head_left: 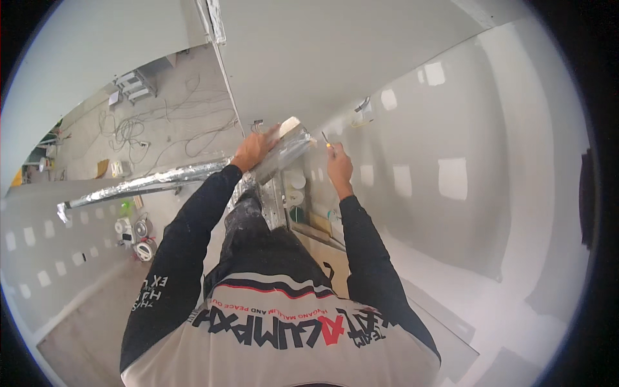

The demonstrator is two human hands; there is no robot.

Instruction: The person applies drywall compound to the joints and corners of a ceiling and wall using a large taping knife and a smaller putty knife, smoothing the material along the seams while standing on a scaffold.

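Observation:
My left hand (pixel 255 149) is closed around the near-left side of a long silvery metal trough that looks like a mud pan (pixel 284 153). Pale, whitish material (pixel 290 124) shows at the trough's far end. Just to the right, my right hand (pixel 339 166) is closed around a small tool (pixel 327 143) with a yellow handle. Its thin grey tip points up and to the left, apart from the trough. Too little of this tool shows to tell its kind.
A foil-covered horizontal bar (pixel 148 180) runs left of my legs. Grey wallboard with white filled patches (pixel 452 178) rises at right. Cables (pixel 129 132) and a step stool (pixel 134 85) lie far below on the floor. Buckets (pixel 295 197) stand below my hands.

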